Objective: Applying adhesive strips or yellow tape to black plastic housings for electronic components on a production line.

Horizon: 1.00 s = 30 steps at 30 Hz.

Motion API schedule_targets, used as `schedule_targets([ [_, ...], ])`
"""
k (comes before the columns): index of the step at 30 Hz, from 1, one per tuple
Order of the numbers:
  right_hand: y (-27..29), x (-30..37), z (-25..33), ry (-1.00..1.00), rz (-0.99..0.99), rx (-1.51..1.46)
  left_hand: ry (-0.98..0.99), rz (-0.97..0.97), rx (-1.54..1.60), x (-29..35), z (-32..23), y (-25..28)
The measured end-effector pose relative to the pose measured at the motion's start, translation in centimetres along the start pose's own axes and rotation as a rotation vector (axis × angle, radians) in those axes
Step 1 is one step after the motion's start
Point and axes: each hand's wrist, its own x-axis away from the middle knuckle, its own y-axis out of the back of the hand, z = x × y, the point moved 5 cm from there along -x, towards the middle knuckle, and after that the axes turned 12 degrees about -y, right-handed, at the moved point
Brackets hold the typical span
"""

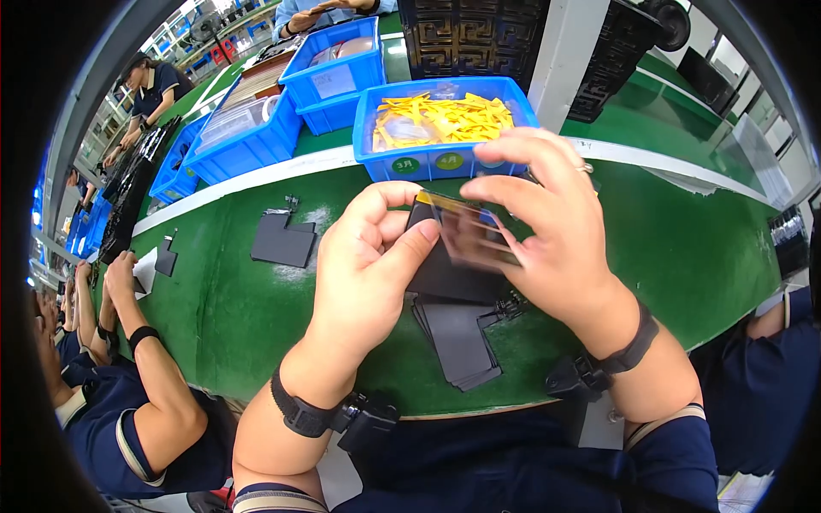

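Left hand [363, 252]: grip closed, thumb over fingers, pinching the black panel [449, 278] by its upper-left edge, above the counter [222, 333]. Right hand [564, 231]: fingers loosely curled, clear film [470, 239] against its thumb side, blurred; can't tell if pinched. Yellow strip [423, 197] at the left grip's thumb. Progress: film looks partway, tilted over the panel; coming off or going on, unclear. Piece not finished, I'd judge. Dark panel stack [457, 342] just below both grips, more dark panels [282, 242] left: done or waiting, can't say. Beyond the grips, blue bin [380, 165] heaped with yellow pieces [466, 115].
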Motion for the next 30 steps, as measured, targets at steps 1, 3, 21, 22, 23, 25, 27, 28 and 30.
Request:
schedule_targets([
  [1, 0.3, 0.0, 0.7, 0.094, -0.069, 0.021, 0.005, 0.011, 0.019, 0.0, 0.1, 0.0],
  [3, 0.7, 0.3, 1.6, 0.173, -0.071, 0.061, 0.014, 0.026, -0.011, 0.0, 0.0, -0.1],
  [21, 0.5, -0.3, 1.0, 0.147, 0.051, -0.290, -0.269, 0.108, -0.404, 0.2, -0.6, -0.7],
  [22, 0.5, -0.2, 1.2, 0.147, 0.052, -0.290, -0.326, 0.126, -0.416, 0.3, -0.9, -1.0],
  [23, 0.6, -0.1, 1.6, 0.183, 0.002, -0.233, -0.301, 0.157, -0.418, 0.3, -1.3, -1.2],
  [25, 1.2, 0.3, 2.2, 0.172, -0.069, -0.130, -0.214, 0.125, -0.308, 0.2, -1.3, -0.8],
  [27, 1.0, 0.4, 1.0, 0.033, -0.128, -0.129, -0.104, 0.052, -0.031, 0.1, -0.5, -0.3],
  [28, 1.0, 0.5, 0.2, -0.081, -0.118, -0.162, -0.105, 0.055, -0.031, 0.0, -0.6, -0.4],
  [30, 0.6, 0.6, -0.4, -0.187, -0.136, -0.250, -0.047, 0.021, 0.044, -0.1, -0.5, -0.3],
])
